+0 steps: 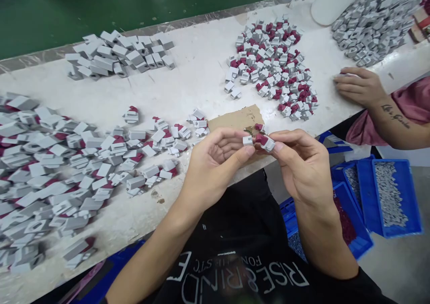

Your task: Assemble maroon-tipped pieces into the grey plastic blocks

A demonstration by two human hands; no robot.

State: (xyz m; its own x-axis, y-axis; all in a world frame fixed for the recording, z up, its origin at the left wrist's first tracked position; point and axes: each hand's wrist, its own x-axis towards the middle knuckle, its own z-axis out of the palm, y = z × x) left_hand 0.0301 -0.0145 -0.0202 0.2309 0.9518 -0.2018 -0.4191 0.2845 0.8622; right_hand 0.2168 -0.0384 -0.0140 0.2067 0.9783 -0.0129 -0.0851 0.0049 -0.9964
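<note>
Head view: cardboard [237, 117] partly behind left hand [211, 165], part piles [272, 66] around.

Past the left hand [210, 171], a grey pile [122, 54] and mixed heap [273, 66] flank open tabletop [201, 77].

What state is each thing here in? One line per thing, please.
Left hand: closed on a grey piece.
Right hand: pinching a grey-and-maroon piece.
Left-hand pile: loose, spread out.
Cardboard: lying flat, partly hidden.
White container: top out of frame; open or closed unclear.
Blue bin: open, with small grey parts inside.
Co-worker's hand: half-curled; empty or not, unclear.
</note>
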